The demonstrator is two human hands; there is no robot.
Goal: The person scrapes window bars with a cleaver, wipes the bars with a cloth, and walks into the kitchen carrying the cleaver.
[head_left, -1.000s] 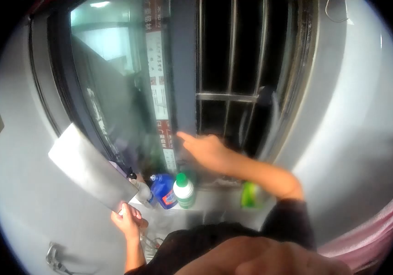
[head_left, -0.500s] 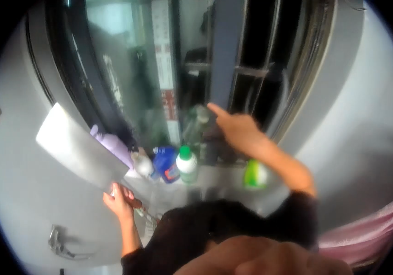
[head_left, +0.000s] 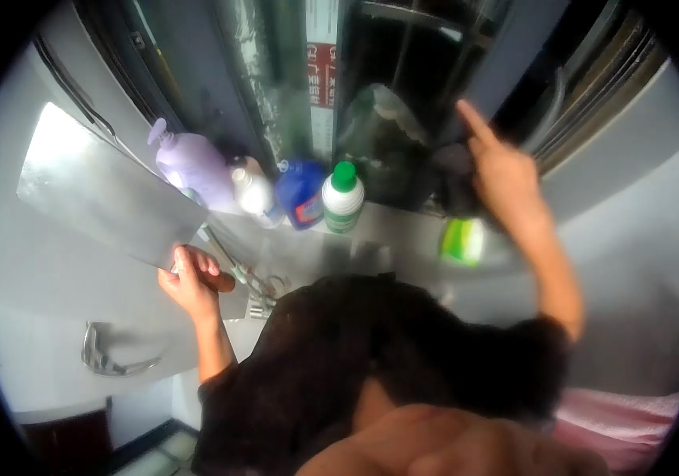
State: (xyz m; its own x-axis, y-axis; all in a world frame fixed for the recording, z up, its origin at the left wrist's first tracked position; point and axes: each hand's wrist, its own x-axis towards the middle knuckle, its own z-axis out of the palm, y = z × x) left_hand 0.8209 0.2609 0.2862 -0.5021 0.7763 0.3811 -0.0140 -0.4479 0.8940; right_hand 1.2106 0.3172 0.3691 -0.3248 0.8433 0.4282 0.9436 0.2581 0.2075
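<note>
My left hand [head_left: 193, 278] is wrapped round the brown handle [head_left: 223, 282] of a cleaver, whose wide metal blade [head_left: 101, 190] slants up to the left. Against the dark window frame [head_left: 506, 71], my right hand [head_left: 506, 174] is raised with its index finger stretched out and the other fingers curled. It holds nothing that I can see. Between the hands, on the ledge, stand a purple pump bottle [head_left: 195, 168], a white bottle [head_left: 256, 197], a blue bottle [head_left: 301, 194] and a white bottle with a green cap [head_left: 343, 202].
A green and white packet [head_left: 463, 241] lies on the ledge below my right hand. Window glass with a printed strip [head_left: 322, 75] rises behind the bottles. A metal handle [head_left: 105, 353] is at the lower left. Pink cloth [head_left: 621, 424] hangs at the lower right.
The view has tilted down and turned, so the bottles appear higher. My right hand has moved right along the window. The cleaver stays in my left hand.
</note>
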